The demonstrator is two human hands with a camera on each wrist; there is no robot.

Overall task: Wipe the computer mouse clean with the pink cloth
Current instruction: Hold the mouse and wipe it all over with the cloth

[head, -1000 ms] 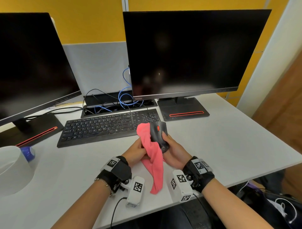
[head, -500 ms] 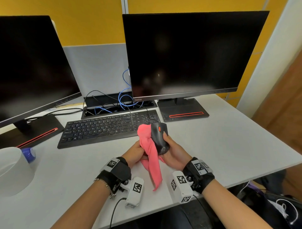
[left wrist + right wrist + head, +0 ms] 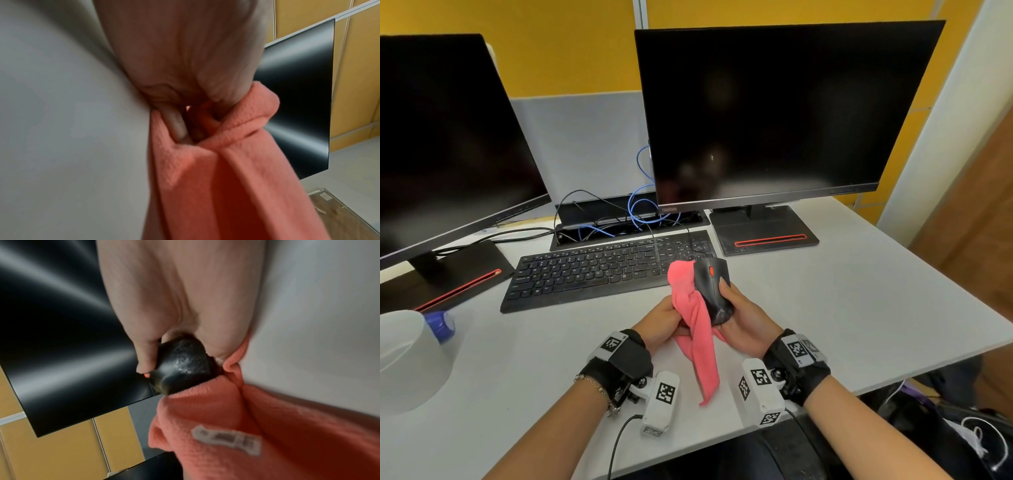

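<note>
Two dark monitors (image 3: 774, 113) are seen at the back of the white table (image 3: 842, 291), with a keyboard (image 3: 606, 267) in front of them. Above the table, near its front edge, the pink cloth (image 3: 697, 329) is gripped by the left hand (image 3: 662, 318), fingers curled around it, and pressed on the mouse's left side. The black mouse (image 3: 714, 291) is held up by the right hand (image 3: 743, 317), fingers wrapped around it. For a good wipe, the mouse should be kept steady and turned slowly, so every side is reached.

Office workstation: 2 monitors (image 3: 774, 113), keyboard (image 3: 606, 270), cables (image 3: 640, 209), partitioned white desk (image 3: 859, 308).
</note>
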